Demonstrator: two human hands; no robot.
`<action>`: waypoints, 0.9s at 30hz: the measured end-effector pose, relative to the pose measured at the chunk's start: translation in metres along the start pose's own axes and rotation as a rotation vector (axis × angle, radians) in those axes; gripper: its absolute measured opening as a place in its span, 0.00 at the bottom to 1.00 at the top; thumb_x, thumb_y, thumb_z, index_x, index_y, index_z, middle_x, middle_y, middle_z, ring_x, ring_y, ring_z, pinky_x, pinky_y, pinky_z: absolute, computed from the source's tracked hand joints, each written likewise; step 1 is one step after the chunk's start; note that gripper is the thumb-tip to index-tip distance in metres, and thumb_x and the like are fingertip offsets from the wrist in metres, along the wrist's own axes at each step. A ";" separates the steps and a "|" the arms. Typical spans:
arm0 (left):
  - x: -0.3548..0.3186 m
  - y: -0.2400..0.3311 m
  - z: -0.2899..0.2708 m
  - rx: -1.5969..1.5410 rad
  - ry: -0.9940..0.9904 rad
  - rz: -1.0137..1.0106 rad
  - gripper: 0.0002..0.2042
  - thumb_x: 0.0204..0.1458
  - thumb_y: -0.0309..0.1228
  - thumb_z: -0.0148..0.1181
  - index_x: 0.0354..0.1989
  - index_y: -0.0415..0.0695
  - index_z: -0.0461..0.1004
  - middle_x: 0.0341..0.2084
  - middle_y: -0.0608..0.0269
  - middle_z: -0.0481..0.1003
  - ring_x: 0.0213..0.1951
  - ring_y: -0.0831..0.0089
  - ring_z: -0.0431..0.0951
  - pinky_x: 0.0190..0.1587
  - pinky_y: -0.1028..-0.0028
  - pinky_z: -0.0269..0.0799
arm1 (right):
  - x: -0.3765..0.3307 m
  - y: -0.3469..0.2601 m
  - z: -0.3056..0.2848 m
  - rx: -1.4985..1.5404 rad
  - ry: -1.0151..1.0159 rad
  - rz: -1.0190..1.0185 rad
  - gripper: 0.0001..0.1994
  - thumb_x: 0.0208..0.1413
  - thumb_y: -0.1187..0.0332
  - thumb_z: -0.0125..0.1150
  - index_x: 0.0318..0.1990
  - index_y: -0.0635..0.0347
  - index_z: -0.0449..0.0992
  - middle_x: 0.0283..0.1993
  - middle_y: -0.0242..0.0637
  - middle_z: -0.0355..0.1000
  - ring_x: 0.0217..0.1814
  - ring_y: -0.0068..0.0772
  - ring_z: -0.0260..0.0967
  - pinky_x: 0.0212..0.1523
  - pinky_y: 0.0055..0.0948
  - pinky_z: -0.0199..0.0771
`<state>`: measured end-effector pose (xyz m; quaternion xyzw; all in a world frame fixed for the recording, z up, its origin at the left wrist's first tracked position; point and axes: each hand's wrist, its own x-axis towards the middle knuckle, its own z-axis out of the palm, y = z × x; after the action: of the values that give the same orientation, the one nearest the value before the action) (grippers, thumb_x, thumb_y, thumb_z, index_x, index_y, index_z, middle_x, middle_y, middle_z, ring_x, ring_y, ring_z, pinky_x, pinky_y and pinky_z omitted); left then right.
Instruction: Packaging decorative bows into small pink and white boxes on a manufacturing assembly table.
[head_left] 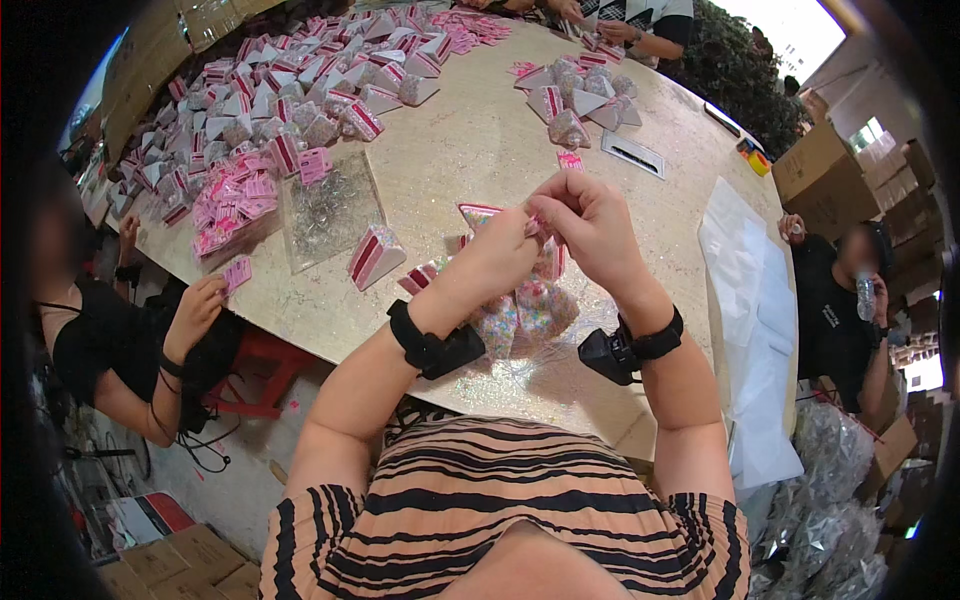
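My left hand (497, 262) and my right hand (595, 232) are raised together over the near edge of the round beige table (470, 160). Both pinch the top of a small clear bag of pastel candy (527, 312), which hangs below my fingers. A pink card tag (476, 213) sticks out to the left of my left fingertips. Each wrist carries a black strap with a small black device. On the table just left of my hands stands a finished pink and white triangular packet (375, 254).
A clear bag of silvery wire ties (330, 205) lies left of centre. Several pink tags and triangular packets (250, 120) cover the far left; more packets (580, 100) sit at the back. White plastic sheets (745, 290) drape the right edge. People sit at left, right and far side.
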<state>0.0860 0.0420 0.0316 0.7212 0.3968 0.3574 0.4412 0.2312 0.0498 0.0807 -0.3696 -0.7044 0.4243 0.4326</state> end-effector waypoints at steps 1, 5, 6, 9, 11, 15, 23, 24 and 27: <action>0.001 0.012 -0.002 -0.123 0.054 -0.001 0.09 0.54 0.22 0.43 0.42 0.34 0.66 0.27 0.66 0.70 0.30 0.80 0.67 0.31 0.76 0.65 | 0.004 0.001 -0.002 0.000 0.001 0.001 0.07 0.51 0.72 0.58 0.31 0.69 0.73 0.22 0.36 0.71 0.24 0.17 0.66 0.24 0.21 0.66; 0.016 -0.003 -0.023 -0.374 0.025 0.083 0.17 0.54 0.29 0.53 0.52 0.38 0.64 0.32 0.68 0.70 0.32 0.82 0.68 0.32 0.78 0.66 | 0.028 -0.006 -0.008 -0.224 0.097 -0.132 0.07 0.50 0.72 0.59 0.29 0.69 0.73 0.21 0.36 0.71 0.23 0.20 0.65 0.24 0.23 0.64; 0.017 -0.001 -0.031 -0.370 0.021 0.086 0.17 0.54 0.29 0.53 0.52 0.38 0.64 0.32 0.68 0.70 0.32 0.82 0.68 0.32 0.78 0.66 | 0.035 -0.006 -0.010 -0.237 0.114 -0.161 0.07 0.50 0.72 0.59 0.29 0.69 0.73 0.21 0.37 0.71 0.23 0.22 0.66 0.25 0.24 0.65; 0.021 -0.005 -0.050 -0.376 -0.096 -0.052 0.18 0.57 0.30 0.52 0.55 0.41 0.61 0.39 0.68 0.70 0.41 0.82 0.71 0.41 0.80 0.69 | 0.051 0.001 -0.008 -0.232 0.139 -0.205 0.08 0.49 0.71 0.59 0.29 0.69 0.74 0.22 0.42 0.72 0.23 0.28 0.68 0.25 0.26 0.67; 0.027 -0.027 -0.053 -0.922 -0.028 0.041 0.17 0.58 0.29 0.52 0.55 0.41 0.62 0.40 0.68 0.71 0.40 0.81 0.72 0.41 0.79 0.71 | 0.056 0.000 0.000 -0.312 0.101 -0.199 0.07 0.49 0.71 0.59 0.29 0.68 0.74 0.23 0.44 0.72 0.24 0.30 0.71 0.26 0.28 0.69; 0.028 -0.028 -0.052 -0.829 0.075 -0.021 0.09 0.57 0.28 0.53 0.45 0.41 0.72 0.31 0.71 0.74 0.33 0.83 0.73 0.37 0.82 0.69 | 0.058 0.009 0.004 -0.409 0.115 -0.248 0.08 0.48 0.69 0.58 0.29 0.67 0.75 0.26 0.47 0.73 0.27 0.41 0.72 0.31 0.34 0.70; 0.034 -0.042 -0.058 -0.845 0.204 -0.024 0.04 0.55 0.27 0.54 0.36 0.42 0.74 0.31 0.64 0.77 0.30 0.81 0.75 0.31 0.82 0.71 | 0.057 0.006 -0.041 -0.603 -0.175 -0.027 0.08 0.50 0.69 0.59 0.30 0.67 0.75 0.23 0.38 0.72 0.24 0.24 0.68 0.26 0.25 0.68; 0.034 -0.046 -0.059 -0.885 0.252 -0.039 0.04 0.55 0.27 0.54 0.35 0.42 0.74 0.31 0.63 0.77 0.30 0.80 0.75 0.31 0.81 0.72 | 0.055 0.003 -0.049 -0.684 -0.247 0.098 0.08 0.48 0.69 0.59 0.30 0.66 0.76 0.25 0.43 0.73 0.27 0.34 0.70 0.30 0.31 0.70; 0.032 -0.049 -0.067 -0.941 0.274 -0.049 0.03 0.55 0.27 0.56 0.34 0.41 0.74 0.30 0.63 0.76 0.31 0.78 0.75 0.33 0.80 0.73 | 0.051 0.009 -0.065 -0.816 -0.280 0.137 0.08 0.45 0.70 0.59 0.30 0.65 0.78 0.28 0.48 0.74 0.31 0.45 0.73 0.34 0.36 0.71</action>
<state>0.0290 0.1086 0.0159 0.3801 0.2635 0.5790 0.6714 0.2743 0.1162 0.1050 -0.4949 -0.8402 0.1850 0.1224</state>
